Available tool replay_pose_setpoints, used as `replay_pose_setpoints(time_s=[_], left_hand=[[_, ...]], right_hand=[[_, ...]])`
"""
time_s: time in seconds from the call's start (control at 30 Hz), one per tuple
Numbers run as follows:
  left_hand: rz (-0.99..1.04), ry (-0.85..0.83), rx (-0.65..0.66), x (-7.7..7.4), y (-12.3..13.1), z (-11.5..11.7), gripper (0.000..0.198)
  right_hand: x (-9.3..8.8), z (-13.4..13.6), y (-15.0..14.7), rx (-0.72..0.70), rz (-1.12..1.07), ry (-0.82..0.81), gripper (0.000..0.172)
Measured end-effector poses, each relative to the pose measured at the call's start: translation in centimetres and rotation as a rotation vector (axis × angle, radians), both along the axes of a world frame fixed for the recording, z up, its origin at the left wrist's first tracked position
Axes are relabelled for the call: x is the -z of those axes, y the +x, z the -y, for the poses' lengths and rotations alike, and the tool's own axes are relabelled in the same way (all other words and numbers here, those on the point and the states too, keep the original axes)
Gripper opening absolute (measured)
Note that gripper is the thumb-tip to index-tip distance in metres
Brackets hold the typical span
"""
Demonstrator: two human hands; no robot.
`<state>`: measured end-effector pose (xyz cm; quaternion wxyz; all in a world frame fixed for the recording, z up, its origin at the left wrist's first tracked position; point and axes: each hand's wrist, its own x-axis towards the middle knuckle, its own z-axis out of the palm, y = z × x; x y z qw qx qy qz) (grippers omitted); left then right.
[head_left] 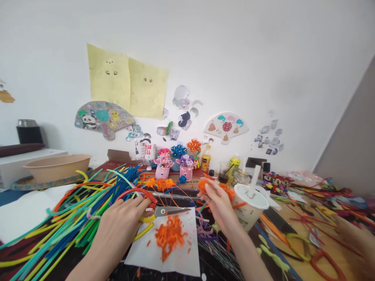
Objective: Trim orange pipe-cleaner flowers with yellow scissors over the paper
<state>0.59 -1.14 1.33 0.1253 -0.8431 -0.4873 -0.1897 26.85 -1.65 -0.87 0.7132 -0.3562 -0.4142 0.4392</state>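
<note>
My left hand point(124, 218) is closed around the scissors point(168, 211), which have one red and one yellow handle. Their blades point right, over a white paper sheet point(140, 255) that carries a pile of orange fuzzy clippings point(170, 236). To the right of the blades, my right hand point(217, 201) pinches an orange fuzzy pipe-cleaner piece point(204, 184); its exact shape is partly hidden by the fingers. Orange pipe-cleaner flowers point(161, 184) on thin stems lie behind the blades, between my two hands.
Bundled pipe cleaners point(117, 191) spread on the left. A lidded drink cup point(251, 203) with a straw stands close beside my right forearm. Small flower pots point(162, 169) and bottles point(206, 160) line the wall. Another person's hand point(353, 234) is at right, near other scissors point(299, 246).
</note>
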Motion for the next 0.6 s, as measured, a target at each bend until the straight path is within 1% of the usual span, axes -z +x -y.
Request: replay_pose_setpoints(time_s=[0.1,0.17,0.23,0.33,0.43,0.5,0.6], left_hand=[[-0.038,0.075,-0.016,0.0,0.3,-0.1,0.025],[-0.059,0.101,-0.034,0.0,0.3,-0.2,0.032],[-0.076,0.096,-0.047,0.0,0.4,-0.2,0.04],[-0.059,0.025,-0.062,-0.2,0.5,0.1,0.032],[-0.008,-0.024,-0.09,-0.4,0.6,0.4,0.026],[-0.003,-0.009,-0.094,-0.3,0.8,0.6,0.027],[-0.018,0.036,-0.084,0.2,1.1,0.8,0.03]], right_hand=[[0.0,0.1,-0.1,0.003,-0.009,-0.001,0.037],[0.0,0.1,-0.2,0.003,-0.014,-0.003,0.036],[-0.1,0.0,-0.3,0.006,-0.014,-0.002,0.034],[-0.1,-0.1,-0.2,0.025,0.006,-0.014,0.028],[0.0,-0.1,-0.1,0.024,0.024,-0.044,0.027],[0.0,0.0,0.0,0.006,0.023,-0.058,0.027],[-0.2,0.3,-0.2,-0.025,-0.017,-0.089,0.027]])
